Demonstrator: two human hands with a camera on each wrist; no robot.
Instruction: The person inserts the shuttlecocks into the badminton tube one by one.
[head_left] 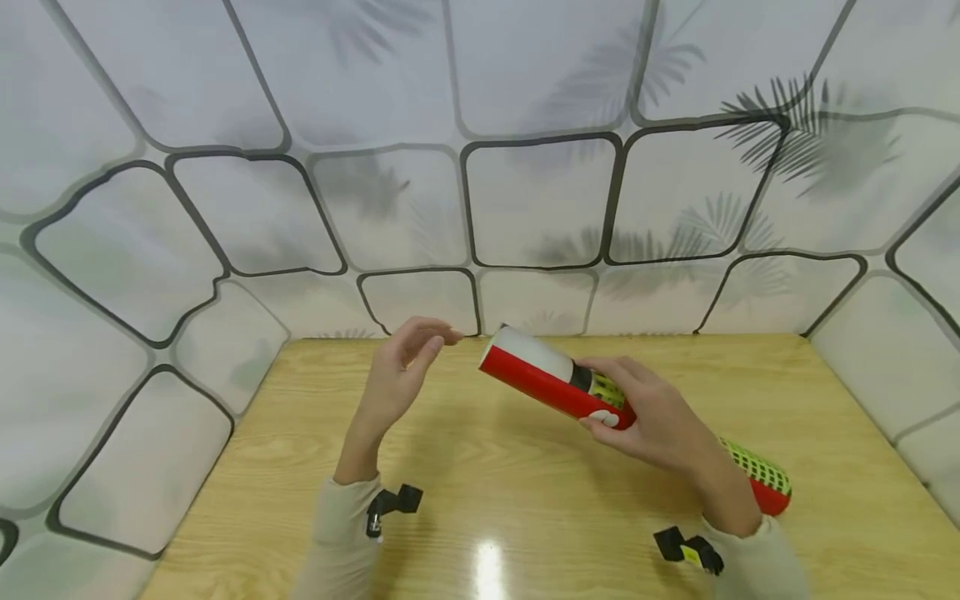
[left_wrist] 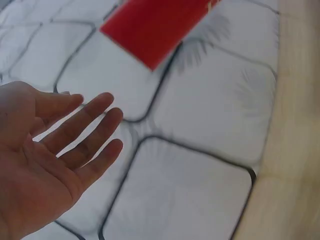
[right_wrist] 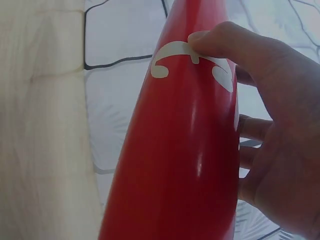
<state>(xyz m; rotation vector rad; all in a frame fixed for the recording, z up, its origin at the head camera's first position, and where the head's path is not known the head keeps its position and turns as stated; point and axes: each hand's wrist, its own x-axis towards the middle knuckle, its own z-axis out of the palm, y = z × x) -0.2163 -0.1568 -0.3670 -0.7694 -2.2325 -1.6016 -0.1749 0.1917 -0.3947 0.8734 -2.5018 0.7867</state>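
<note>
A red tube (head_left: 536,379) with white, black and yellow-green printed parts is held up over the table, tilted with its far-left end higher. My right hand (head_left: 652,412) grips its lower right end, fingers over the top and thumb underneath. In the right wrist view the thumb presses on a white curled print on the red tube (right_wrist: 175,140). My left hand (head_left: 401,367) is raised to the left of the tube, apart from it, with relaxed fingers and nothing held. The left wrist view shows that palm (left_wrist: 50,170) below the tube's red end (left_wrist: 155,30).
A second tube (head_left: 761,475), red and yellow-green with a dark grid, lies on the wooden table (head_left: 465,450) at the right, partly hidden by my right forearm. A pale wall covering (head_left: 540,200) with dark outlines and leaf prints rises behind the table and at both sides.
</note>
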